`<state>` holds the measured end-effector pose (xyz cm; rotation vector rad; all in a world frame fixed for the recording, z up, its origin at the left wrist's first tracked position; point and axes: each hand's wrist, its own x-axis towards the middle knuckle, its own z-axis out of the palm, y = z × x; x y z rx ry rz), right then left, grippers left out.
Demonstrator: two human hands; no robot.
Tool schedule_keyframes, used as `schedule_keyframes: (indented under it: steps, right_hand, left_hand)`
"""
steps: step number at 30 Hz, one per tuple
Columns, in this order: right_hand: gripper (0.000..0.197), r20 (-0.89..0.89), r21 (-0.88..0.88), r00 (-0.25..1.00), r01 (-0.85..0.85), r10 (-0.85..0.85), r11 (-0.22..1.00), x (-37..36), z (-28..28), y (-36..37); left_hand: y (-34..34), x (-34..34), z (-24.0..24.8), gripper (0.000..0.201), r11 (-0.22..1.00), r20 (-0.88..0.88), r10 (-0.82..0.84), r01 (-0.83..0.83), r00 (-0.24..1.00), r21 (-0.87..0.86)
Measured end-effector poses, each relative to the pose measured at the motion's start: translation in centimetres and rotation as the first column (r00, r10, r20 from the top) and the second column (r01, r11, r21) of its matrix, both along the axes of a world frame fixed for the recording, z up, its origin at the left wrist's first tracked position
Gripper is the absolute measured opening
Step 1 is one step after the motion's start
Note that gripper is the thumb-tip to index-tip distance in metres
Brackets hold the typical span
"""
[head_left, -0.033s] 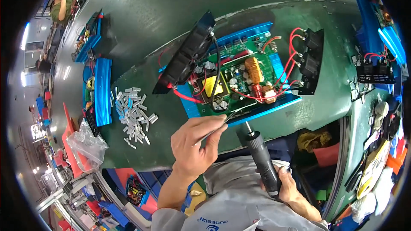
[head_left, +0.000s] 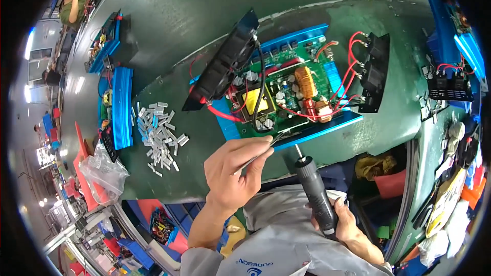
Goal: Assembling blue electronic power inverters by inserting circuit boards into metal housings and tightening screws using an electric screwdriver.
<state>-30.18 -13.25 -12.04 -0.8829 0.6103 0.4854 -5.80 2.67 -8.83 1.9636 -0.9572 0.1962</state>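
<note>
My left hand [head_left: 230, 176] pinches a pair of thin metal tweezers [head_left: 247, 164], whose tips reach the near edge of an open electronic unit. That unit has a green circuit board [head_left: 319, 78] inside a blue metal housing [head_left: 327, 132], with a yellow-topped transformer [head_left: 254, 101] and a copper-wound coil [head_left: 304, 83]. My right hand [head_left: 349, 225] is wrapped round a black electric screwdriver [head_left: 318, 194]. Its bit points up at the housing's near wall; whether it touches cannot be told. A black fan panel [head_left: 220, 74] leans over the unit's left end. Red wires join a black end panel [head_left: 376, 71] on the right.
Small silvery metal pieces [head_left: 162, 135] lie heaped left of the unit. Beyond them stand more blue housings [head_left: 123, 110] and a clear plastic bag [head_left: 105, 174]. At the right are another black panel [head_left: 450, 87] and blue parts. A person [head_left: 74, 10] is far left.
The unit and its panels appear slightly shifted up and to the right. The screwdriver's bit sits a touch further right. My left hand keeps its pinch on the tweezers.
</note>
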Motion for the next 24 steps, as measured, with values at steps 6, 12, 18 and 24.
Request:
schedule_keyframes:
  steps: [6,12,18,24]
  right_hand:
    - [0.097,-0.081,0.609,0.987,0.16,-0.14,0.777,-1.2,-1.1,-0.1]
    - [0.091,-0.089,0.073,0.995,0.039,-0.033,0.997,-0.6,-0.2,0.6]
    - [0.079,0.027,-0.081,1.0,0.01,-0.008,0.997,0.2,0.6,0.4]
    - [0.09,-0.078,0.186,0.996,0.051,-0.037,0.981,-0.3,0.6,0.4]
  left_hand:
    - [0.1,0.4,0.2,0.024,0.998,-0.018,-0.063,0.062,0.998,-0.024]
    - [0.2,0.4,-0.1,0.023,0.995,-0.011,-0.086,0.086,0.996,0.04]
    - [0.2,1.0,1.3,0.023,0.982,0.002,-0.136,0.134,0.991,0.135]
    - [0.1,1.3,1.0,0.031,0.984,0.05,-0.14,0.133,0.989,0.12]
